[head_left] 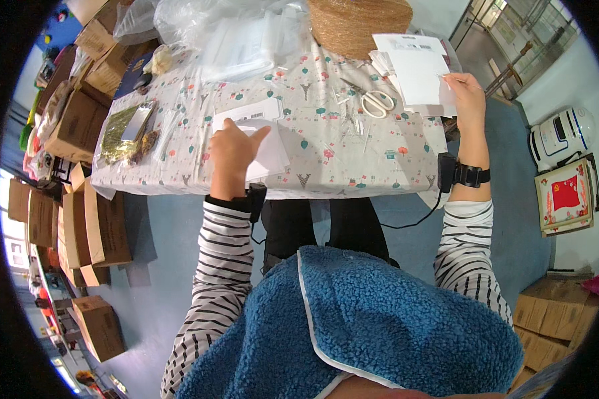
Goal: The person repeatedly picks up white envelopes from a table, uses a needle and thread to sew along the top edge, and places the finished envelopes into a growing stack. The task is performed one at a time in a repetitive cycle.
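Left hand (231,154) fingers pinch white sheet (267,151); right hand (466,93) fingers grip white cards (418,73); scissors (373,100) between.

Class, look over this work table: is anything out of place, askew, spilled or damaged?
Nothing is spilled or damaged. The scissors lie open among loose scraps, and the white sheets under the left hand and at the right hand sit fanned, not squared.

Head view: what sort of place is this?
Probably a small packing or storeroom workspace: stacked cardboard boxes line the floor, and a cloth-covered table carries clear plastic bags, scissors and white envelopes.
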The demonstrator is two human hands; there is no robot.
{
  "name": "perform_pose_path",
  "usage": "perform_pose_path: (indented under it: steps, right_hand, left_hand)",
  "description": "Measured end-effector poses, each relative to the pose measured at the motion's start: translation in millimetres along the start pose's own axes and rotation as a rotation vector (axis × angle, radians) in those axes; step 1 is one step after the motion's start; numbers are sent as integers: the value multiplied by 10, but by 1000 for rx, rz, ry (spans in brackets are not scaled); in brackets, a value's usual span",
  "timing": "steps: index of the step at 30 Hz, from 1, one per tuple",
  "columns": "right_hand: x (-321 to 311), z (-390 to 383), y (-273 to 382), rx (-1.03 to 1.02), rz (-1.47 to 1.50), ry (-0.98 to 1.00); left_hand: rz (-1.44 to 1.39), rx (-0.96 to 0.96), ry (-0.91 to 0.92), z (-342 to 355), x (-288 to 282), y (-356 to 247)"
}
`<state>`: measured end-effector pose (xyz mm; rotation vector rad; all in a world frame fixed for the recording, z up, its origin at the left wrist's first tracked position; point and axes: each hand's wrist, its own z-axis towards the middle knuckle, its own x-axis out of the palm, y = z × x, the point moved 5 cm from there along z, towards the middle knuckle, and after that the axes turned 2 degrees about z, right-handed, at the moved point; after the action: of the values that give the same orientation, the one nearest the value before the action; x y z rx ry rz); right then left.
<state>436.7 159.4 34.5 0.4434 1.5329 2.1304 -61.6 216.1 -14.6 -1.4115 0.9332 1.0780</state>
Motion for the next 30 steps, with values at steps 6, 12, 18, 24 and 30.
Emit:
perform_pose_path:
  steps: [6, 12, 18, 24, 30]
  right_hand:
    - [-448, 86, -123, -58, -81, -229]
    - [-1063, 7, -60, -17, 435, -315]
    - [-1170, -243, -322, 48, 677, -307]
    - [-1068, -474, -385, 79, 716, -332]
    - [-1127, -608, -306, 69, 683, -310]
  left_hand:
    - [66, -109, 32, -200, 207, -44]
    - [159, 8, -70, -235, 156, -176]
    - [-450, 474, 113, -366, 95, -1242]
    - [-967, 369, 641, -455, 644, -2531]
    - [-1170, 276, 823, -266, 983, -2853]
